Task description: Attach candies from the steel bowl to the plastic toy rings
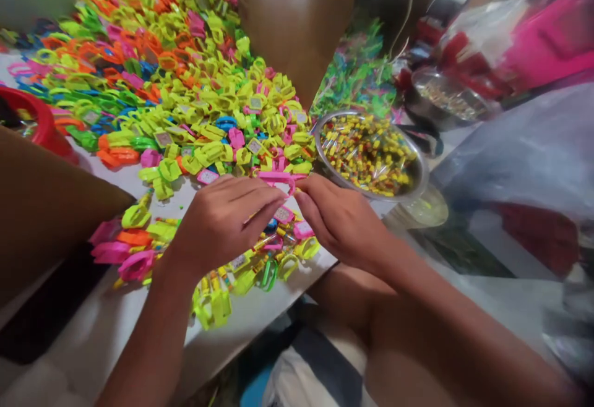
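Between my fingertips is a pink plastic toy watch [278, 177], its curved band facing up. My left hand [218, 224] is closed on it from the left, fingers pressed together. From the other side my right hand [341, 218] pinches close against the band. A bit of yellow at its fingertips looks like the end of a small capped tube, mostly hidden by the fingers. Under and in front of my hands lie toy watches with tubes, among them a yellow one [212, 308] and a green one [269, 274]. A metal bowl [422, 178] of yellow-capped clear tubes stands beyond my right hand.
A large heap of toy watches [185, 104] in yellow, orange, pink, green and blue covers the far table. Someone's bare leg or arm [297, 23] reaches into the heap; another limb [55, 209] is at left. A red container [37, 122] and a second metal bowl [450, 98] stand nearby.
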The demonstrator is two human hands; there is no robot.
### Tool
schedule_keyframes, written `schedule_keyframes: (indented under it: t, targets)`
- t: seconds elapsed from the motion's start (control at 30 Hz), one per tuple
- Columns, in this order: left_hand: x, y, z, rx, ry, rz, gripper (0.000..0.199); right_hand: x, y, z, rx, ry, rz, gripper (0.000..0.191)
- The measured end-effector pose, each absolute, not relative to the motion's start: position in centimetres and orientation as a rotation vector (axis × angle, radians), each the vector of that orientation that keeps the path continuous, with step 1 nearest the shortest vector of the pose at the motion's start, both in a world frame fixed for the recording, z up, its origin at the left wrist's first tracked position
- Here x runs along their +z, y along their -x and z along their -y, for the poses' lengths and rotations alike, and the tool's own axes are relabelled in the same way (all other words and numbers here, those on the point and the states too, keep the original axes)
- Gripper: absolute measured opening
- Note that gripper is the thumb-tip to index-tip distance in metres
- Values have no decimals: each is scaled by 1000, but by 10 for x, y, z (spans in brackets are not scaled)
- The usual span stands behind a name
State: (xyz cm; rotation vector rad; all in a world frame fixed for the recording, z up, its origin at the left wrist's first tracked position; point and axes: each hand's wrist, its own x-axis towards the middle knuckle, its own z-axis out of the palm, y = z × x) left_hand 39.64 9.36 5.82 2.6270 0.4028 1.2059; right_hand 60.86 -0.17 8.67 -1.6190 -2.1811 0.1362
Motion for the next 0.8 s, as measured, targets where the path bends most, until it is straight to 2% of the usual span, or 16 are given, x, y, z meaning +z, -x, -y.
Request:
schedule_keyframes:
  t: [0.23,0.53,0.7,0.8]
  targets:
    - [56,-390,-101,1077,-2658,-400,15,75,-609,-10,267,1678,2175,25]
    - [52,-380,-111,1015,-2567,-469,16,67,-604,-32,653,1542,1939,26]
    - [61,-353,-120,1308,-2199,-910,9,63,-621,-41,781,1523,1854,30]
    - [50,-339,-137,1102,-2198,-1119,18,58,-628,-40,788,1500,1859,33]
